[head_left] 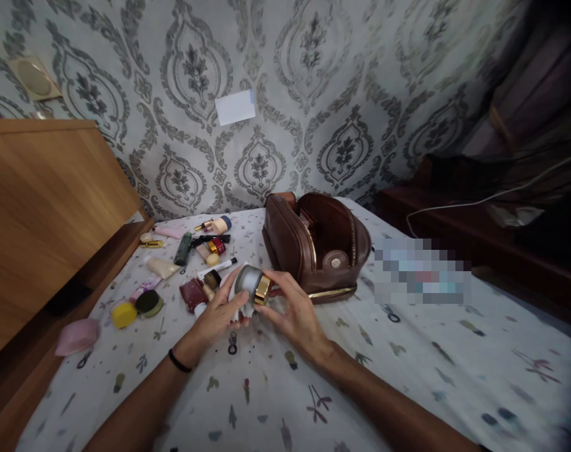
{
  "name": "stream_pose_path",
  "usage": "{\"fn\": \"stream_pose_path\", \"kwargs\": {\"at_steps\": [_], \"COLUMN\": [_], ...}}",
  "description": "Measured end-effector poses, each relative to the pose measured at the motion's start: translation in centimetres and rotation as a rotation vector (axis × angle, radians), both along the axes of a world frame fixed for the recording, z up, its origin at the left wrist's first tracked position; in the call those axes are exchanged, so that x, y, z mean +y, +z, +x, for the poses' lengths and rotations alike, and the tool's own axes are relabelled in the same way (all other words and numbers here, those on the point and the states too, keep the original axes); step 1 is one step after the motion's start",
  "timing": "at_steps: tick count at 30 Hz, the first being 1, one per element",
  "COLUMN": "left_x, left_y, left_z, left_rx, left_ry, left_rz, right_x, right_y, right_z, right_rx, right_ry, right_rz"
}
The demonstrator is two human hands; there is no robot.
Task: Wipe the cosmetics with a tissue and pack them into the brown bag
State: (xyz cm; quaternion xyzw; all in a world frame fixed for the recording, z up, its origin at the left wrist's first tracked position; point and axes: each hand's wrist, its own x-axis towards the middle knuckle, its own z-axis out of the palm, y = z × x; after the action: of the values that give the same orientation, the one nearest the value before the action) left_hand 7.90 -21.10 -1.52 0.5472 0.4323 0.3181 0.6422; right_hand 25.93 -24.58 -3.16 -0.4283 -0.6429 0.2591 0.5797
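A frosted jar with a gold lid is tilted between my two hands, above the patterned sheet. My left hand is wrapped round the jar's body, with a crumpled white tissue under it. The fingers of my right hand grip the gold lid from the right. Just behind my right hand stands a brown leather bag, unzipped and gaping at the top; its inside is mostly dark. A dark red bottle lies left of my left hand.
Several cosmetics lie at the left, among them a green tube, a cream tube, a yellow jar and a pink container. A wooden cabinet borders the left side. A blurred patch lies right of the bag.
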Motion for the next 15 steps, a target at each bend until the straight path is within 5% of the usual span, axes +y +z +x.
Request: {"fn": "stream_pose_path", "kwargs": {"at_steps": [10, 15], "left_x": [0.1, 0.49], "left_y": [-0.71, -0.56], "left_z": [0.55, 0.12], "left_rx": [-0.008, 0.059], "left_ry": [0.245, 0.24], "left_rz": [0.107, 0.327], "right_x": [-0.13, -0.27], "right_y": [-0.01, 0.06], "right_z": [-0.03, -0.02], "right_rx": [-0.116, -0.146], "right_ry": [-0.123, -0.088], "right_rz": [0.048, 0.038]}}
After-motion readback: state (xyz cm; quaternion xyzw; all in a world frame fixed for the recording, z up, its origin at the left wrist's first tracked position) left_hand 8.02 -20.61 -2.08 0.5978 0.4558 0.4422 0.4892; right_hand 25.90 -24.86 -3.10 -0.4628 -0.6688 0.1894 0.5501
